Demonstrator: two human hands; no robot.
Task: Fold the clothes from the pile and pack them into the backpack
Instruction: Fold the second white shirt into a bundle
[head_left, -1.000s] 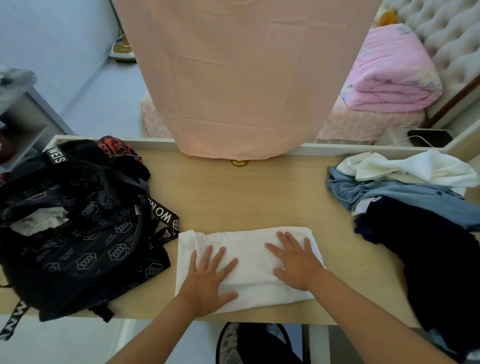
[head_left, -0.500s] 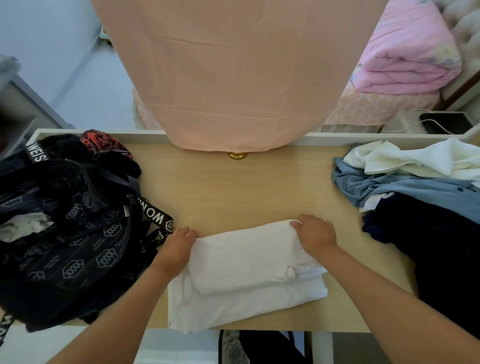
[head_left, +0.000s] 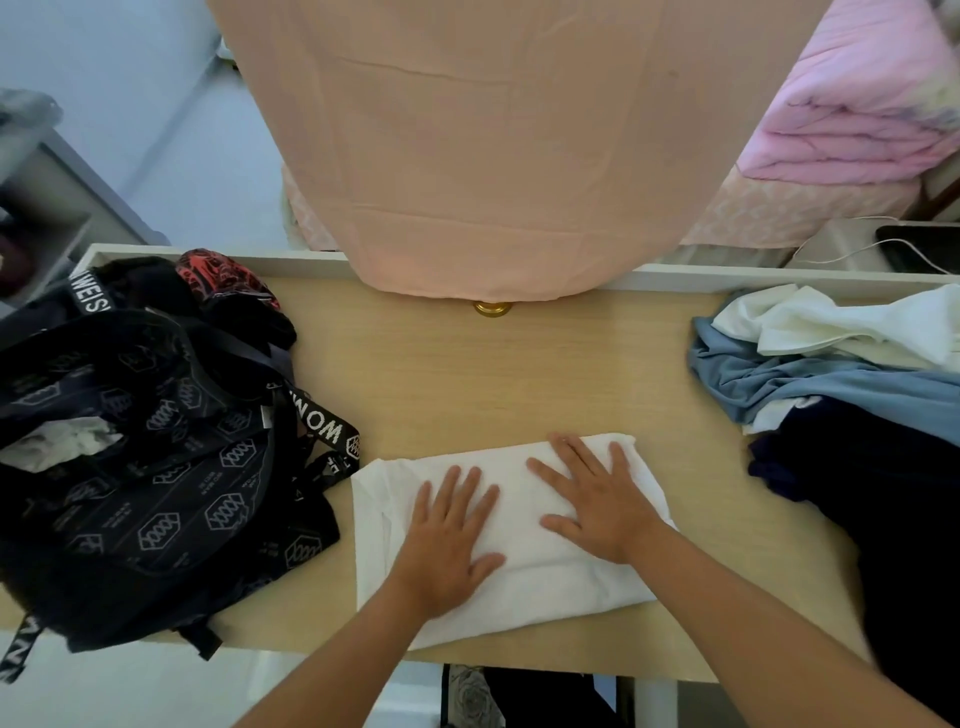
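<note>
A folded white garment (head_left: 561, 582) lies near the front edge of the wooden table (head_left: 498, 379). My left hand (head_left: 449, 540) presses flat on its left half with fingers spread. My right hand (head_left: 597, 499) presses flat on its right half, fingers straight. A black patterned backpack (head_left: 145, 467) sits on the left of the table, open at the top, with white and red-black cloth showing inside. The pile of unfolded clothes (head_left: 841, 374) lies on the right: white on top, light blue below, dark navy nearest me.
A peach cloth (head_left: 498, 145) hangs over the table's far edge, with a small brass knob (head_left: 492, 308) just below it. Behind are a bed with a pink quilt (head_left: 857, 114) and a grey shelf (head_left: 47, 208) at the left.
Half a second ago both hands gripped the garment's far edge and folded it toward me. Now the fold is laid down and both hands press flat on it.
</note>
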